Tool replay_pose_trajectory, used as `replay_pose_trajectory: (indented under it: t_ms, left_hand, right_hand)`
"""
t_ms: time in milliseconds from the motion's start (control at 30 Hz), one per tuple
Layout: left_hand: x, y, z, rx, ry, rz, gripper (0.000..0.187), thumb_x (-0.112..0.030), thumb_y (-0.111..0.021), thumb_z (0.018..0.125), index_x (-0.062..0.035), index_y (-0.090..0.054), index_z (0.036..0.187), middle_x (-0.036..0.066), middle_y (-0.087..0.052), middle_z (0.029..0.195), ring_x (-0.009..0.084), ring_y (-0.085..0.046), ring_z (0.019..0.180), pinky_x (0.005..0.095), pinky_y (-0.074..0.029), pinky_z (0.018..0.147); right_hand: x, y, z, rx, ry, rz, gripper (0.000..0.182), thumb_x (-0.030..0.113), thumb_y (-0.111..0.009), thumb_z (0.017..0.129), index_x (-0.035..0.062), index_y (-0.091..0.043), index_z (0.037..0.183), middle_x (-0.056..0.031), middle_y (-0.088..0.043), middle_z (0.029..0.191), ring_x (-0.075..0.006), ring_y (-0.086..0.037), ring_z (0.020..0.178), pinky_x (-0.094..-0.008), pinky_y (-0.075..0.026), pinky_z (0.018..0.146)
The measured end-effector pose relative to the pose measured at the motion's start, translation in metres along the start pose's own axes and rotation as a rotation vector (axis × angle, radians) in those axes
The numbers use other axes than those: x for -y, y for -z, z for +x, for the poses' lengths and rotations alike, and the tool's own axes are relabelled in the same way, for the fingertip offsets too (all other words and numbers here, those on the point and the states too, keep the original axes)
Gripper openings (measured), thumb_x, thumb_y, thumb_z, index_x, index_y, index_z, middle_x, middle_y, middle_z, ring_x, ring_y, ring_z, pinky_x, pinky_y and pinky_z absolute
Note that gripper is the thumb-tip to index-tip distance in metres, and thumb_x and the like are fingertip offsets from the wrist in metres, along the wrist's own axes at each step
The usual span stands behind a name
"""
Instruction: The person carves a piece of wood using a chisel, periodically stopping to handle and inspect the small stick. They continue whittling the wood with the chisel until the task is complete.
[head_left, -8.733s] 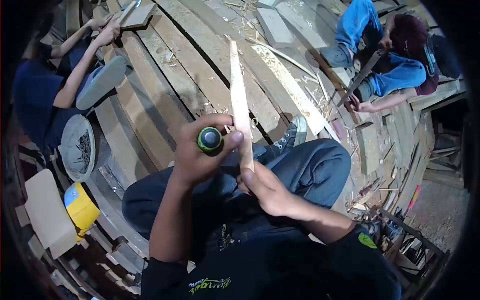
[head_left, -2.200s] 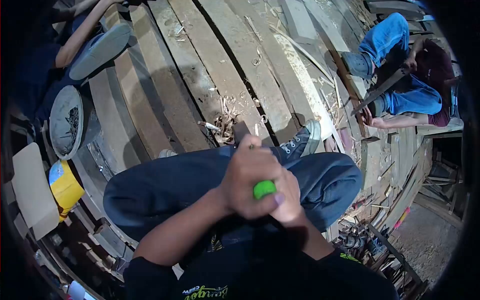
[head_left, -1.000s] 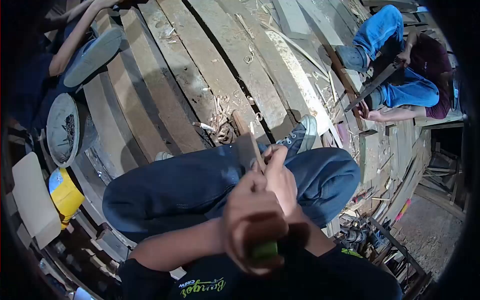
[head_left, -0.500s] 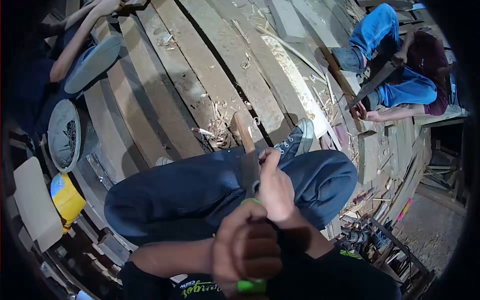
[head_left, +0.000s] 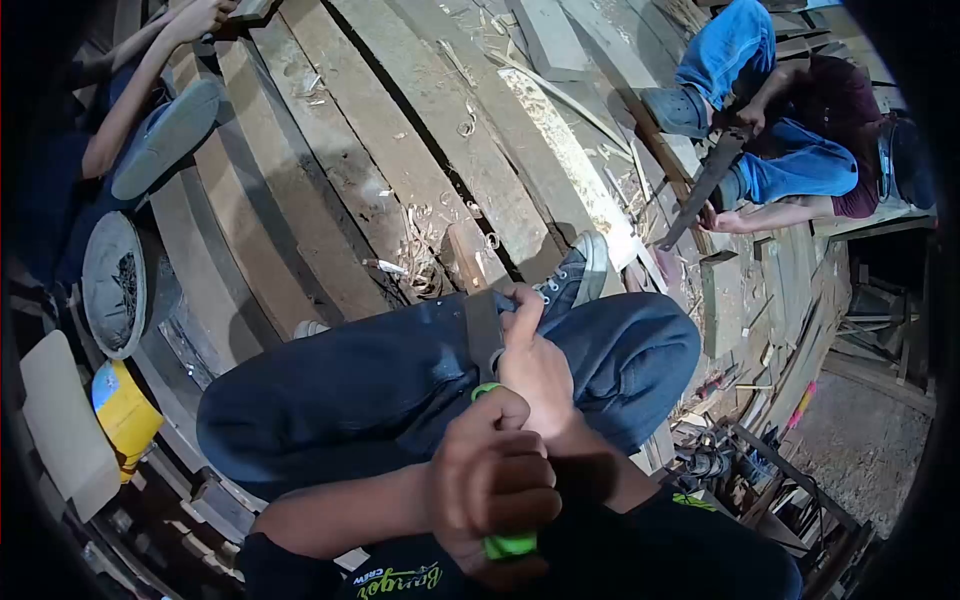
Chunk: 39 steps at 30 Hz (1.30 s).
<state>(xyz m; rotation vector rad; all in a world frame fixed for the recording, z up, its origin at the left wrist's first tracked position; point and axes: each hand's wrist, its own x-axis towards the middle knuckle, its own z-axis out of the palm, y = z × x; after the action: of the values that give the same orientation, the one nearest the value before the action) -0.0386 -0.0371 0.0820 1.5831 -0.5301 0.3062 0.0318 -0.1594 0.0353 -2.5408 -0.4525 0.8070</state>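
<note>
My left hand is closed in a fist round a bright green handle low in the middle. More green shows above the fist, where a flat dark blade extends upward over my lap. Beyond the blade a brown wooden strip with a rounded end points toward the planks. Just right of the blade, my right hand has its thumb raised along it and its fingers folded round the strip; their undersides are hidden.
A co-worker at upper right holds a saw against a long board. Another person's arms and foot show at upper left. A bucket and yellow container stand left. Shavings lie on the planks.
The whole view has shifted slightly, moving the surroundings left and up. My left fist sits slightly farther right relative to my lap. The co-worker's saw has changed angle and moved down and left.
</note>
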Motion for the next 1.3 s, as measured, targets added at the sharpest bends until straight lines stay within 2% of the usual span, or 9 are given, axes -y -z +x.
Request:
replay_pose_trajectory:
  t_ms: [100, 167, 367, 567, 667, 967, 1100, 1167, 1300]
  left_hand:
    - [0.025, 0.005, -0.002, -0.039, 0.026, -0.122, 0.041, -0.048, -0.073, 0.065, -0.0115, -0.056, 0.074, 0.001, -0.054, 0.074, 0.0207, -0.049, 0.062, 0.0388, -0.033, 0.069]
    - [0.034, 0.002, 0.0, -0.067, -0.051, 0.053, 0.041, -0.049, -0.074, 0.065, -0.0126, -0.056, 0.072, 0.0, -0.054, 0.073, 0.0213, -0.049, 0.063, 0.0388, -0.032, 0.069]
    - [0.04, 0.006, 0.005, -0.083, -0.057, 0.035, 0.042, -0.052, -0.066, 0.077, -0.0131, -0.054, 0.066, 0.0, -0.056, 0.065, 0.0194, -0.054, 0.058, 0.0377, -0.031, 0.071]
    - [0.027, 0.006, 0.006, -0.094, 0.008, -0.03, 0.041, -0.05, -0.065, 0.076, -0.0124, -0.054, 0.066, 0.001, -0.057, 0.064, 0.02, -0.054, 0.057, 0.0377, -0.031, 0.072]
    - [0.047, 0.009, 0.01, -0.099, -0.079, -0.017, 0.031, -0.038, -0.07, 0.071, -0.0106, -0.054, 0.068, 0.003, -0.047, 0.063, 0.0239, -0.047, 0.057, 0.0396, -0.03, 0.07]
    - [0.05, 0.01, 0.011, -0.074, -0.107, -0.026, 0.032, -0.039, -0.07, 0.07, -0.0115, -0.053, 0.069, 0.002, -0.048, 0.063, 0.0244, -0.048, 0.058, 0.0396, -0.031, 0.069]
    - [0.041, 0.006, 0.011, -0.105, -0.063, -0.021, 0.032, -0.037, -0.069, 0.07, -0.0108, -0.052, 0.067, 0.002, -0.048, 0.063, 0.0247, -0.047, 0.057, 0.0397, -0.031, 0.07]
    - [0.041, 0.003, 0.006, -0.006, -0.089, -0.057, 0.031, -0.036, -0.068, 0.07, -0.0112, -0.05, 0.066, 0.003, -0.047, 0.064, 0.0255, -0.048, 0.058, 0.0397, -0.031, 0.07]
    - [0.084, 0.01, 0.003, -0.123, -0.038, 0.111, 0.038, -0.046, -0.062, 0.082, -0.0127, -0.053, 0.066, 0.002, -0.056, 0.065, 0.0217, -0.051, 0.057, 0.0379, -0.03, 0.071]
  right_hand:
    - [-0.002, 0.004, -0.004, 0.004, 0.083, 0.012, 0.065, 0.01, -0.056, 0.09, -0.0048, -0.017, 0.14, -0.0307, -0.067, 0.087, -0.049, -0.068, 0.083, -0.0549, -0.051, 0.071]
    - [-0.003, 0.002, -0.002, -0.004, 0.093, 0.126, 0.066, 0.011, -0.055, 0.091, -0.0052, -0.016, 0.141, -0.0299, -0.067, 0.087, -0.0489, -0.067, 0.082, -0.0549, -0.051, 0.07]
    - [-0.004, 0.004, -0.004, 0.032, 0.076, 0.038, 0.063, 0.017, -0.054, 0.094, -0.0037, -0.017, 0.141, -0.0281, -0.067, 0.09, -0.0456, -0.069, 0.082, -0.0526, -0.051, 0.068]
    - [-0.004, 0.003, -0.002, 0.021, 0.089, 0.015, 0.069, 0.024, -0.059, 0.091, -0.0032, -0.018, 0.14, -0.0277, -0.068, 0.089, -0.0459, -0.069, 0.082, -0.0516, -0.052, 0.067]
    - [-0.01, 0.002, 0.0, 0.05, 0.122, 0.06, 0.074, 0.028, -0.063, 0.087, -0.0038, -0.02, 0.139, -0.0276, -0.067, 0.081, -0.0467, -0.069, 0.079, -0.0523, -0.052, 0.065]
    - [0.0, 0.011, -0.001, 0.087, 0.091, 0.085, 0.074, 0.026, -0.063, 0.087, -0.0033, -0.021, 0.139, -0.0253, -0.067, 0.076, -0.0444, -0.069, 0.076, -0.0509, -0.053, 0.063]
    - [-0.011, 0.001, -0.002, 0.037, 0.204, 0.029, 0.073, 0.027, -0.063, 0.086, -0.0029, -0.022, 0.139, -0.0234, -0.067, 0.077, -0.0429, -0.069, 0.074, -0.0505, -0.052, 0.062]
    - [-0.013, -0.001, -0.001, 0.026, 0.207, 0.051, 0.073, 0.029, -0.063, 0.087, -0.003, -0.023, 0.138, -0.0228, -0.067, 0.077, -0.0425, -0.069, 0.074, -0.0499, -0.052, 0.061]
    - [-0.026, -0.012, -0.003, -0.059, 0.391, -0.007, 0.068, 0.033, -0.064, 0.087, -0.0025, -0.028, 0.133, -0.0205, -0.068, 0.078, -0.0419, -0.069, 0.072, -0.0483, -0.053, 0.058]
